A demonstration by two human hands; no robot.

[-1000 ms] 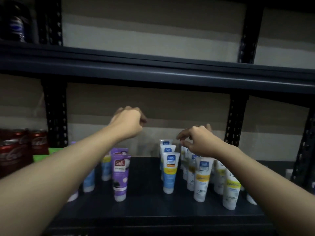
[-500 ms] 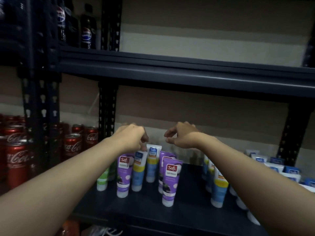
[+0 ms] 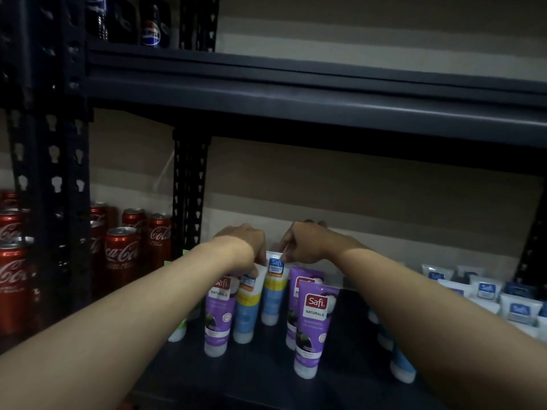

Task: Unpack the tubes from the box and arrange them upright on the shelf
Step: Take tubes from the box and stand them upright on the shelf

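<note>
Tubes [image 3: 315, 324] stand cap-down at the left end of the shelf [image 3: 260, 380]: light, soft-walled, likely tippy, best taken by the flat top crimp. Fingers [image 3: 285, 252] of the right hand [image 3: 307, 245] pinch the crimp of a blue-and-yellow tube [image 3: 273, 288]; the left hand [image 3: 241, 250] curls over neighbouring tops, grip unclear. Cola cans [image 3: 121, 255] crowd the left; the upper shelf [image 3: 296, 96] hangs close overhead.

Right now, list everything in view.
Purple tubes: three, purple, upright mid-shelf.
Blue-yellow tubes: two, upright among the purple.
Blue tubes: at least two, under the right arm.
Green tube: one, behind the left arm.
White tubes: several, blue labels, far right.
Cans: several, red, left bay.
Bottles: a few, dark, top shelf.
Shelf: one, dark.
Left hand: on one blue-yellow tube's top, grip hidden.
Right hand: fingers pinch the other's top.
</note>
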